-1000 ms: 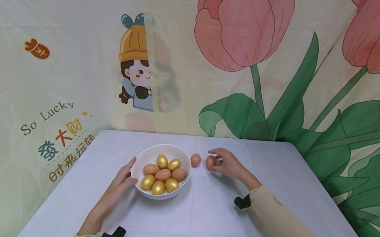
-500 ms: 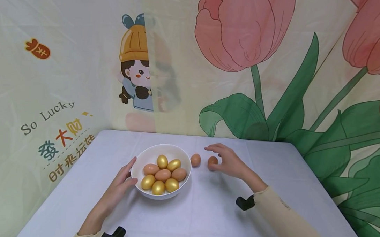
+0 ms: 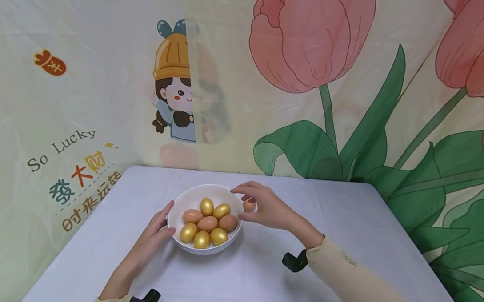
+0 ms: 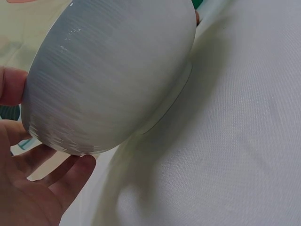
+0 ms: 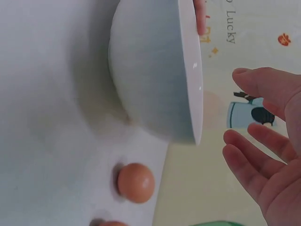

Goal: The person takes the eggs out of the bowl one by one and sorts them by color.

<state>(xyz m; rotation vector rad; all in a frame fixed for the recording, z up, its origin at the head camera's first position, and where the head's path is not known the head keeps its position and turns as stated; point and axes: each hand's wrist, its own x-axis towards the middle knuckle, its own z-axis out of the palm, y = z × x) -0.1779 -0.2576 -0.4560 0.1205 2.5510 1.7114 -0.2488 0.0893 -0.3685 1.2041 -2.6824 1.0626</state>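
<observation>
White bowl (image 3: 193, 194) touches the spread left hand (image 3: 154, 229); free space parts its rim (image 5: 196, 89) from the wide right hand (image 3: 269, 207).

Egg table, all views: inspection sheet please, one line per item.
Surface: white-covered table, faint creases.
Job's things: white bowl holding five gold eggs and three brown eggs; two loose brown eggs beside it.
Clutter: nothing seen.
Left hand: touching the bowl's side.
Right hand: by the bowl's rim, fingers spread, holding nothing.
Wrists: black device on each.
Cables: nothing seen.
Surroundings: backdrop printed with tulips, cartoon figure, lettering.
</observation>
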